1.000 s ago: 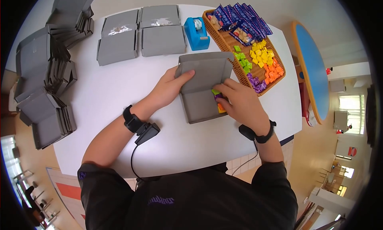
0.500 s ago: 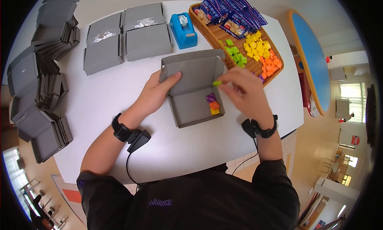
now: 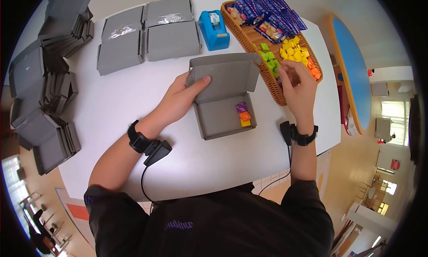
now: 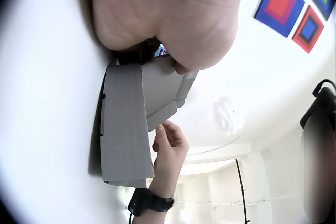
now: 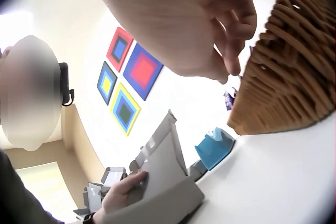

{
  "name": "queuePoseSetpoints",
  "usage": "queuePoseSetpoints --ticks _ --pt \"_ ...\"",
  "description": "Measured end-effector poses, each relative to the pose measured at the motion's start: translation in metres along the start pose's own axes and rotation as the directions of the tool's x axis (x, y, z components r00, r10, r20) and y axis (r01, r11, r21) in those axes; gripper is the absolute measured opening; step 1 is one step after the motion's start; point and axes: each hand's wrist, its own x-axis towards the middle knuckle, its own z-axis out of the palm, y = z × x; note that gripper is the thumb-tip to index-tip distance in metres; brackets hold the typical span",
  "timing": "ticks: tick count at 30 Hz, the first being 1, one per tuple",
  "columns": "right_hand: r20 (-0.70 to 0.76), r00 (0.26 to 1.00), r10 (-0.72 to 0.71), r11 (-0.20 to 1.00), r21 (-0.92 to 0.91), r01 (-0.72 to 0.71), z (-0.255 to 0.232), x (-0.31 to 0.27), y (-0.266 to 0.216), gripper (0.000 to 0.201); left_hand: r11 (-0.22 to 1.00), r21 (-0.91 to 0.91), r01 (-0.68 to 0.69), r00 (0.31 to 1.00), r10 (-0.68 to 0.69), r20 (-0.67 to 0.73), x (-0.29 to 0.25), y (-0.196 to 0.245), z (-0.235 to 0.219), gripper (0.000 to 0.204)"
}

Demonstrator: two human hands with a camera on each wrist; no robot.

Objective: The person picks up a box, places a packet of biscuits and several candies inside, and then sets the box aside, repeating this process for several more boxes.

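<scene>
In the head view an unfolded grey box stands with its lid raised, tilted back. Purple, orange and yellow packets lie in its right side. The left hand grips the lid's left edge, thumb inside; in the left wrist view the box wall hides its fingertips. Over the wicker basket, the right hand has loosely bent fingers beside green packets. No item shows between them in the right wrist view, where the hand hangs by the basket wall.
Behind the box are two grey boxes with clear film and a blue tape dispenser. Stacked open boxes line the left side. The basket also holds blue snack bags, yellow packets and orange packets.
The green packet was in the box, then in the right hand's fingers above it; now it is no longer seen there. The right hand has moved right to the basket, while the left keeps its grip.
</scene>
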Motion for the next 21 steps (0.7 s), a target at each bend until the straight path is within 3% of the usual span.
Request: queuePoseSetpoints --ticks 3,6,12,15,18,21 --pt "0.309 0.95 -0.047 0.999 0.022 0.042 -0.014 -0.012 -0.034 0.023 1.0 0.009 -0.014 1.0 0.014 0.003 0.0 -0.001 -0.001 0.043" --pt "0.545 0.801 -0.247 0.969 0.125 0.214 -0.009 -0.026 -0.046 0.027 0.999 0.031 -0.023 1.0 0.023 0.005 0.001 -0.003 -0.002 0.043" --pt "0.624 0.755 -0.199 0.957 -0.043 0.288 -0.001 -0.038 -0.05 0.024 0.998 0.055 -0.002 1.0 0.002 0.004 0.001 -0.001 -0.002 0.042" --pt "0.576 0.778 -0.252 0.956 0.026 0.291 0.002 -0.041 -0.046 0.021 0.996 0.086 0.003 1.0 -0.002 -0.012 0.0 0.0 0.0 0.043" --pt "0.606 0.755 -0.25 0.962 0.069 0.263 0.0 -0.037 -0.05 0.019 0.997 0.075 0.002 1.0 0.0 -0.026 0.0 -0.002 -0.001 0.044" --pt "0.53 0.79 -0.309 0.95 0.125 0.287 0.003 -0.035 -0.047 0.02 0.998 0.061 0.018 0.999 -0.016 -0.037 0.0 -0.005 -0.002 0.045"
